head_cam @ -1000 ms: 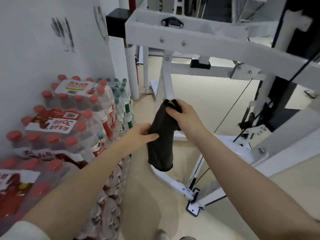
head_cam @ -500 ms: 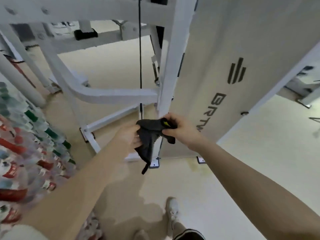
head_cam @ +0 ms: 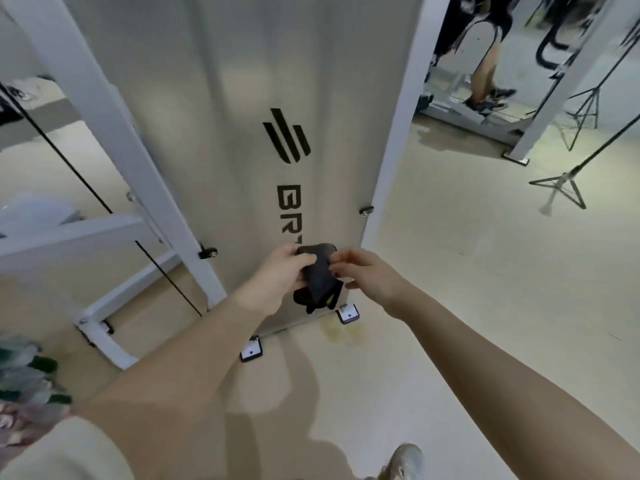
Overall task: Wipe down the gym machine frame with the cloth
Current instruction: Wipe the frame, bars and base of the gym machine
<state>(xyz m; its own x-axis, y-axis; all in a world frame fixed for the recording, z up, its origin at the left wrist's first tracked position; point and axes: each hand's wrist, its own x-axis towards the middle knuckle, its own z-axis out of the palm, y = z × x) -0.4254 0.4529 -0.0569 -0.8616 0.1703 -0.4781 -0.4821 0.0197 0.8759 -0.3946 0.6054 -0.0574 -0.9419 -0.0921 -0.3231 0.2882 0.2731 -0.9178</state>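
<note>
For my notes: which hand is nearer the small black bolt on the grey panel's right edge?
Right. The right hand lies directly below the small black bolt; the left hand is further left.

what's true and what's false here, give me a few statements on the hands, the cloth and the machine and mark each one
1. The left hand grips the cloth. True.
2. The cloth is white. False: it is dark, with a small yellow mark.
3. The cloth is held in front of the lower part of the machine's panel, which carries black lettering. True.
4. A tripod stands left of the panel. False: the tripod stands to its right.
5. The right hand reaches in to the cloth. True.
</note>
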